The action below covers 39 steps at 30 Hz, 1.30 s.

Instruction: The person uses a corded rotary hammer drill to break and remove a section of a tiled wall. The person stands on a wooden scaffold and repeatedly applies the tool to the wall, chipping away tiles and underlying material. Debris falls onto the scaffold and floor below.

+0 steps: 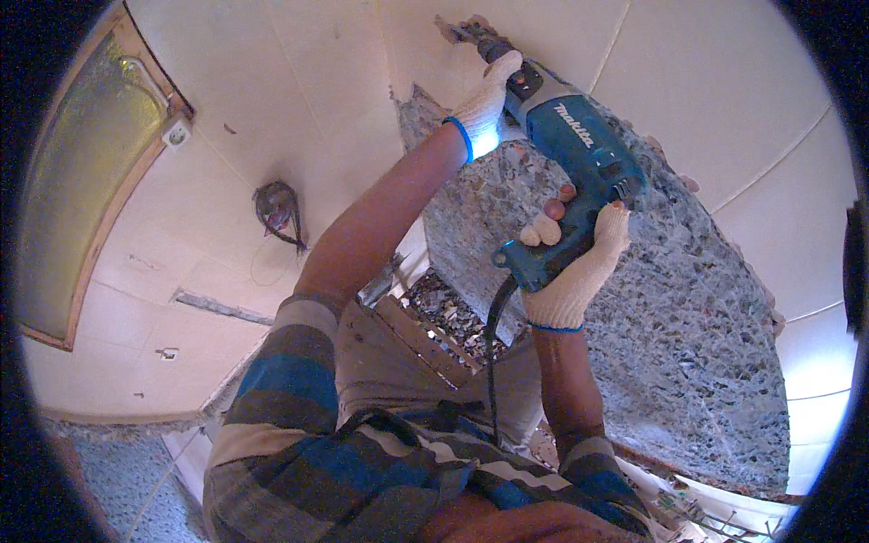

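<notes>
A teal Makita rotary hammer slants up and left against the tiled wall. My left hand, in a white knit work glove, is closed around its front part just behind the chuck. The rear handle is held by my right hand, also gloved, with two bare fingertips showing around the grip. Past the chuck, broken tile or mortar pieces blur together, and the bit's tip cannot be told apart. Behind the tool is a rough bared patch of grey mortar, bordered by beige tiles.
A black power cord hangs from the handle past my body. Rubble lies below by a wooden board. To the left are a frosted glass pane in a wooden frame, a wall socket and a cable bundle.
</notes>
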### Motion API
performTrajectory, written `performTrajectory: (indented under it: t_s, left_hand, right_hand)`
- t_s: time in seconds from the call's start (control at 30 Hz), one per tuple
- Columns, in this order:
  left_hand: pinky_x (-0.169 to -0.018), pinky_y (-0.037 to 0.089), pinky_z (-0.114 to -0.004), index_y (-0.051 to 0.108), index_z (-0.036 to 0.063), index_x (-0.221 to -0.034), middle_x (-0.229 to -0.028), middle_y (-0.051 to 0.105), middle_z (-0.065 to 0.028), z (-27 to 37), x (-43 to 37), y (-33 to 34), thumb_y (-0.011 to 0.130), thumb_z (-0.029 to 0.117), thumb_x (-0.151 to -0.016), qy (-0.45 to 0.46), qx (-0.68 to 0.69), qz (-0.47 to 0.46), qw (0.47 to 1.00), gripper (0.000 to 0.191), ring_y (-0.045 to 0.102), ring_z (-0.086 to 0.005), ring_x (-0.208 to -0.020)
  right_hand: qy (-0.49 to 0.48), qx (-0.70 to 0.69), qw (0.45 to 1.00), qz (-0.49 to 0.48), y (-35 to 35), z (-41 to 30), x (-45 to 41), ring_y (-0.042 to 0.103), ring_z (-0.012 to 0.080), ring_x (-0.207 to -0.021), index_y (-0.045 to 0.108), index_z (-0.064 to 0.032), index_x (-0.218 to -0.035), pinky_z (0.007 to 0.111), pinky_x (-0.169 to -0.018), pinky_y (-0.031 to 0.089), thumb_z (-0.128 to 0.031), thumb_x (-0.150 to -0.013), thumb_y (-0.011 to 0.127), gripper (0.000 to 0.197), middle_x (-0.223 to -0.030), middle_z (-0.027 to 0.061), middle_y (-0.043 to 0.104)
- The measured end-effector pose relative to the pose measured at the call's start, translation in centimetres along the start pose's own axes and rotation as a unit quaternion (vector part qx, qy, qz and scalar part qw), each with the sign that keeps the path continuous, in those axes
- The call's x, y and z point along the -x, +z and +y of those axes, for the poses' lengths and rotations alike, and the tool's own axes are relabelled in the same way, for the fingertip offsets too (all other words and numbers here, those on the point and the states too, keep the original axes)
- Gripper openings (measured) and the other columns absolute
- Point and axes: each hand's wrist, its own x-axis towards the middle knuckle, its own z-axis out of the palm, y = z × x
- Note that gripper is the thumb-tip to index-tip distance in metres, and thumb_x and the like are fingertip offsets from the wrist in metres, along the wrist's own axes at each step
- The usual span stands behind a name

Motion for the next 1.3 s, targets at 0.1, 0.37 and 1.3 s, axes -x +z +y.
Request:
performTrajectory:
  t_s: [0.1,0.37,1.3]
  left_hand:
    - [-0.101,0.059,-0.064,0.06,0.0142,-0.135,-0.131,0.071,-0.0101,0.0,-0.4,-0.4,0.064,0.06,-0.103,-0.012,0.024,0.02,0.999,0.055,0.072,-0.0305,-0.118]
    - [-0.106,0.055,-0.065,0.057,0.0162,-0.138,-0.134,0.068,-0.0092,0.0,-1.4,-2.2,0.061,0.064,-0.103,0.004,0.037,-0.033,0.999,0.059,0.069,-0.0297,-0.123]
    - [-0.113,0.053,-0.058,0.064,0.0128,-0.135,-0.135,0.072,-0.0089,1.0,-3.4,-4.0,0.061,0.06,-0.104,0.016,0.052,-0.01,0.998,0.056,0.069,-0.0289,-0.126]
  right_hand:
    - [-0.003,0.01,1.0,0.01,0.2,0.5,-0.2,0.052,0.0131,-0.068,0.06,-0.0065,-0.12,0.033,-0.062,0.048,-0.06,-0.104,0.064,0.056,-0.09,0.0035,0.058]
    - [-0.017,-0.004,1.0,-0.009,0.9,1.9,-0.4,0.056,0.0181,-0.065,0.061,-0.0066,-0.12,0.038,-0.061,0.049,-0.057,-0.103,0.067,0.053,-0.088,0.0048,0.059]
    - [0.005,-0.019,0.999,-0.04,1.6,2.4,-3.3,0.056,0.0171,-0.065,0.063,-0.0078,-0.117,0.037,-0.059,0.05,-0.053,-0.102,0.068,0.048,-0.088,0.0042,0.061]
